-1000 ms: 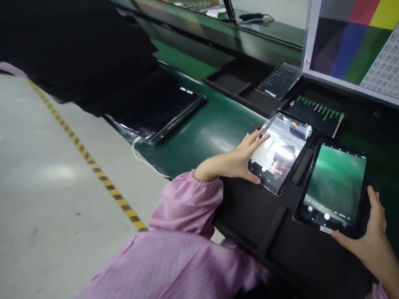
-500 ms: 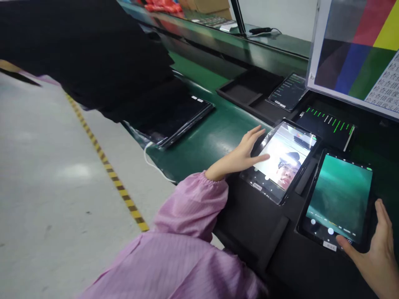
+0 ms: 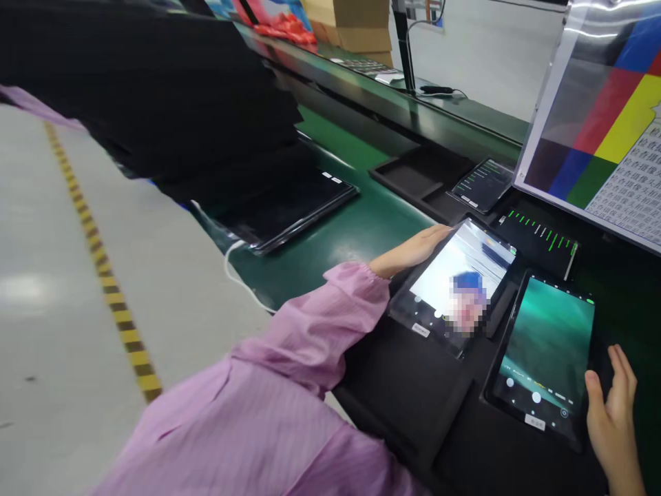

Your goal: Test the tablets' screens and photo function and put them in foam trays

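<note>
In the head view, my left hand (image 3: 417, 249) is at the left edge of a tablet (image 3: 434, 286) whose lit screen shows a camera picture of a person. Its fingers close round that edge and are partly hidden by the tablet. To the right, a second tablet (image 3: 552, 337) lies on the black surface, showing a green camera picture. My right hand (image 3: 613, 410) is open beside that tablet's right edge, with thumb and fingers apart and nothing in them.
Dark stacked sheets or devices (image 3: 170, 103) rise at the left on the green bench (image 3: 341, 241). Farther back are a black tray (image 3: 423, 172), a tablet with green lines (image 3: 483, 184) and another (image 3: 542, 238). A colour chart (image 3: 593, 124) stands at right.
My left hand has moved from over the screen to the tablet's left edge and closed there. The right thumb has left the second tablet's lower edge. The view has shifted.
</note>
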A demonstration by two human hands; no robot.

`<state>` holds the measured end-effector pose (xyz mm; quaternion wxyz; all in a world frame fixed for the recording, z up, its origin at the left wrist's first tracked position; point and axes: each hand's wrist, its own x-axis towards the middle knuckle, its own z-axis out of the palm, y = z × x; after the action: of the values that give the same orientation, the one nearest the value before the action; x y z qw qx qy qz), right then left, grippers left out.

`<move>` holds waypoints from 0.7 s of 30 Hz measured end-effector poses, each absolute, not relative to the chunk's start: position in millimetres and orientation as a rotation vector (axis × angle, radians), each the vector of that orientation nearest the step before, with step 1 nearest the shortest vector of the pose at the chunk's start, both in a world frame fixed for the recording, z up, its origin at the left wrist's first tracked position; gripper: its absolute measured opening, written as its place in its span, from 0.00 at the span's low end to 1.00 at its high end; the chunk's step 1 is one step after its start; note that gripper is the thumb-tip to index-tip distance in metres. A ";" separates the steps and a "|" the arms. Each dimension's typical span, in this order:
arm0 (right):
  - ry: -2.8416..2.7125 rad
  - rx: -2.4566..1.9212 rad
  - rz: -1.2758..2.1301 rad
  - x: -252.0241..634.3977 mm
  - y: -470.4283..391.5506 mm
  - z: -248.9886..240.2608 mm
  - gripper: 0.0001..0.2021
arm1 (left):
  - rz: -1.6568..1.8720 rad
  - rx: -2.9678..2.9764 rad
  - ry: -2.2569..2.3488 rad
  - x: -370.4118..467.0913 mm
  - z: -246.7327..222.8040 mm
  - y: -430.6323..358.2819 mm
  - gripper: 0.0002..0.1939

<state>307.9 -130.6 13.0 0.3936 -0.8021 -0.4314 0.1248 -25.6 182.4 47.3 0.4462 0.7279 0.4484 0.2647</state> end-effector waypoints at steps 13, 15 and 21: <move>-1.351 -2.121 0.260 314.2 -131.6 28.5 0.50 | 0.790 1.161 1.164 -86.0 34.1 117.1 0.30; -1.483 -2.145 0.273 307.3 -136.5 38.5 0.57 | 0.711 1.213 1.171 -91.7 31.9 108.7 0.29; -1.641 -2.207 0.302 294.1 -140.9 52.0 0.66 | 0.636 1.277 1.213 -83.9 44.7 78.3 0.28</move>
<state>294.1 -140.9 52.0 0.1866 -0.7837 -0.5827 0.1074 -83.9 78.3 44.7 0.5928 0.5492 0.5217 0.2735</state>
